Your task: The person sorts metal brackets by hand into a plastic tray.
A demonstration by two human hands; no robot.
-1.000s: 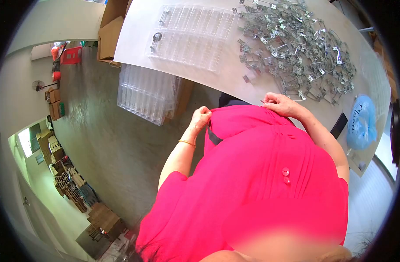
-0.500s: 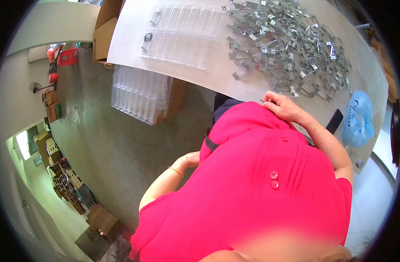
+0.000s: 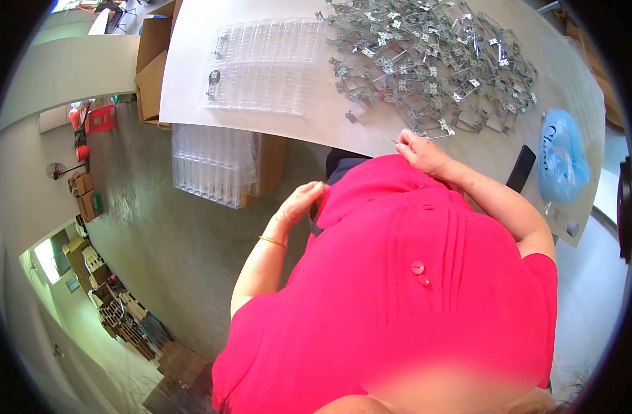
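My right hand (image 3: 424, 154) is at the table's front edge, against the pink shirt (image 3: 378, 228). Its thumb and fingers pinch a small thin dark piece (image 3: 394, 141) that pokes out to the left. My left hand (image 3: 300, 203) is raised beside my waist, left of the shirt, with its fingers bent together; what they hold, if anything, is hidden. Just beyond the right hand spreads a heap of small metal brackets with thin rods (image 3: 426, 69). Clear ribbed plastic trays (image 3: 267, 76) lie farther left on the table, with a round dark part (image 3: 214, 77) at their left side.
Below the table's front edge stands a stack of clear trays (image 3: 212, 165) beside a cardboard box (image 3: 271, 165). A black phone (image 3: 521, 168) and a blue plastic bag (image 3: 563, 159) lie on the right. Another cardboard box (image 3: 152, 76) stands at the table's left end.
My left hand has come up and forward from beside the shirt, so its fingers now show. The right hand still pinches the thin piece. The view has shifted a little.
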